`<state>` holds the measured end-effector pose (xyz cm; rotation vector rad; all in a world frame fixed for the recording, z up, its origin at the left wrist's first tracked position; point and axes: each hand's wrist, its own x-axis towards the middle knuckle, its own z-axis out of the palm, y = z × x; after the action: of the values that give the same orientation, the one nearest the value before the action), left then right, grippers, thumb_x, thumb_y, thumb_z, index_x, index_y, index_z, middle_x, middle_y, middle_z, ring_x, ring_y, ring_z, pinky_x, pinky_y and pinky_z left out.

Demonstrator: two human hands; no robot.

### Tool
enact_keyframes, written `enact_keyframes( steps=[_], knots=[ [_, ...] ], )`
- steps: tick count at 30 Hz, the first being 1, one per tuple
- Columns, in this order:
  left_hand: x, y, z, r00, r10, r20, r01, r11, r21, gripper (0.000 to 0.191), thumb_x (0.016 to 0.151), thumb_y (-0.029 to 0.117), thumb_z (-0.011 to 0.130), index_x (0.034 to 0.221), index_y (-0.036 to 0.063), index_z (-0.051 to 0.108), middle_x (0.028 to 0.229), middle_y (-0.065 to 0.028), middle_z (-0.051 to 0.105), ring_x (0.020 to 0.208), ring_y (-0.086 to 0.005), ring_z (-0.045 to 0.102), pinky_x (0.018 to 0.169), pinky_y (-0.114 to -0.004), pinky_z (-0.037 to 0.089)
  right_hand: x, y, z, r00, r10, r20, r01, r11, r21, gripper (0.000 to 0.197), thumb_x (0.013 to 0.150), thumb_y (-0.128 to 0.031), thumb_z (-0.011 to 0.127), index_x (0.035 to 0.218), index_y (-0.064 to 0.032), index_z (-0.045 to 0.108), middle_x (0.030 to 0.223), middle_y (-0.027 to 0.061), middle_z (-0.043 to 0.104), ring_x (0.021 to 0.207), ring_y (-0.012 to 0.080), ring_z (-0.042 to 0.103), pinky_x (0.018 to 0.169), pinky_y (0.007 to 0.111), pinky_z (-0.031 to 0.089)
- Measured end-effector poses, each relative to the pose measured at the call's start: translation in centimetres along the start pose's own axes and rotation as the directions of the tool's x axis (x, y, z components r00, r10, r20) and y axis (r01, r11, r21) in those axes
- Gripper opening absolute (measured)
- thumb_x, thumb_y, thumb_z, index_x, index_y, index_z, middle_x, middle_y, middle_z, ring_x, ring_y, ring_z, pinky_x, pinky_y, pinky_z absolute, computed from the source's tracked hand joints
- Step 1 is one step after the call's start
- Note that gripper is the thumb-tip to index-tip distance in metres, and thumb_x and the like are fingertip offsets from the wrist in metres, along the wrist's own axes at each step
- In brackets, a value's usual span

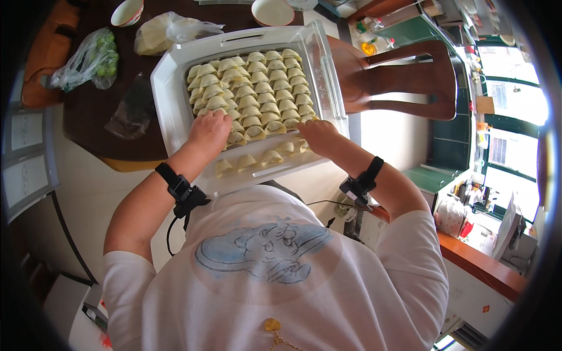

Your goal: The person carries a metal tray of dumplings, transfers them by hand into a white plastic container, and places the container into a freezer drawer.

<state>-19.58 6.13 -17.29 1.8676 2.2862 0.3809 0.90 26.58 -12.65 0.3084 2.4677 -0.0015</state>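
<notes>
Rows of folded dumplings (263, 87) fill a dark rectangular tray (192, 72) that lies in a large white plastic bin (167, 101) before me. My left hand (211, 130) is at the near left part of the rows, fingers curled down over the dumplings there. My right hand (317, 135) is at the tray's near right corner, its fingers bent down at the edge. What the fingertips of either hand touch is hidden. Several more dumplings (271, 157) lie in the bin along its near side, outside the tray.
On the dark table (88, 127) lie a bag of green produce (103, 55), a bag with pale contents (156, 35) and a dark plastic bag (131, 107). Two bowls, one white and red (127, 13), one wider (273, 12), stand beyond. A wooden chair (408, 81) is at the right.
</notes>
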Motion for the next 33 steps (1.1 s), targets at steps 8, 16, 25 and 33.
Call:
enact_keyframes(
  steps=[8,16,25,33],
  knots=[
    [-0.7,0.4,0.8,0.995,-0.008,-0.095,0.009,1.0,0.005,0.011,0.07,0.002,0.054,0.081,0.0048,0.055,0.081,-0.0109,0.054,0.077,-0.0277,0.058,0.065,-0.037,0.049,2.5,-0.9,-1.7,0.966,-0.022,-0.259,0.097,0.955,0.282,0.019,0.077,-0.013,0.061,0.094,-0.0083,0.056,0.095,0.0115,0.057,0.091,0.0292,0.058,0.073,0.04,0.048],
    [-0.7,0.7,-0.1,1.0,-0.022,-0.019,0.021,0.999,-0.041,0.011,0.071,0.003,0.056,0.082,0.0038,0.055,0.086,-0.0114,0.053,0.08,-0.0282,0.058,0.068,-0.038,0.049,4.9,-4.5,-3.0,0.957,-0.166,-0.236,0.229,0.936,0.269,0.017,0.077,-0.016,0.063,0.092,-0.0089,0.059,0.098,0.0109,0.054,0.094,0.0298,0.055,0.077,0.041,0.045],
    [-1.0,0.7,-0.4,0.996,-0.084,0.011,0.085,0.989,-0.124,0.015,0.077,0.007,0.055,0.091,0.0038,0.053,0.094,-0.0128,0.05,0.086,-0.0295,0.055,0.07,-0.039,0.049,9.4,-7.0,-8.2,0.939,-0.181,-0.294,0.255,0.937,0.238,0.024,0.077,-0.009,0.057,0.101,-0.009,0.056,0.101,0.012,0.055,0.097,0.0294,0.056,0.078,0.04,0.047],
    [-1.9,1.0,-0.2,0.989,-0.141,-0.054,0.125,0.964,-0.236,0.014,0.075,0.007,0.054,0.089,0.0042,0.051,0.093,-0.0127,0.05,0.086,-0.0301,0.054,0.069,-0.04,0.048,12.4,-9.2,-7.9,0.897,-0.309,-0.316,0.362,0.924,0.124,0.035,0.076,-0.011,0.061,0.109,-0.0187,0.055,0.105,0.0104,0.053,0.096,0.0298,0.057,0.079,0.039,0.047]
  ],
)
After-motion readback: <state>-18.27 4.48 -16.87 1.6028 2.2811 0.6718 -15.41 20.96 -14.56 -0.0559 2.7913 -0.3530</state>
